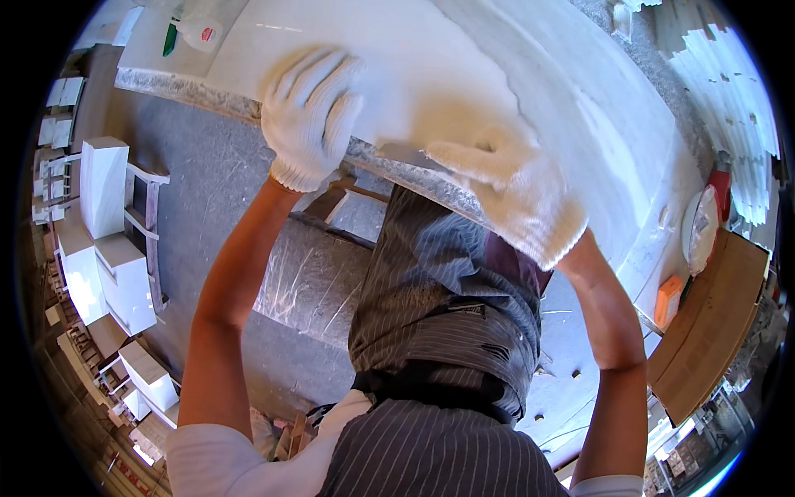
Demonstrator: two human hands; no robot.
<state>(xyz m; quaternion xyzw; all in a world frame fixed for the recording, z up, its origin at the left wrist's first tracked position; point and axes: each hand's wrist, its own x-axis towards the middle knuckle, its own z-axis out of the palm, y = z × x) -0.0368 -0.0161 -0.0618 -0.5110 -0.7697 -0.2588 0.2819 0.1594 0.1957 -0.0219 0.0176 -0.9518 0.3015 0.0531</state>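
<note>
While both gloved hands press flat on the white sheet [414, 74] at 12 o'clock, left hand [310, 116] and right hand [513, 190] lie open-palmed, gripping nothing. Smoothing step, likely; next calls for even outward strokes.

A workshop: white panels [729, 91] stacked at one side, unfinished white cabinets [103, 186] on a concrete floor [207, 166], and wood boards [712, 323].

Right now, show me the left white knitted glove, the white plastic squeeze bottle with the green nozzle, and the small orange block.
left white knitted glove [310, 112], head view, back of hand
white plastic squeeze bottle [197, 31], head view, bottle body
small orange block [667, 300], head view, top face
</note>
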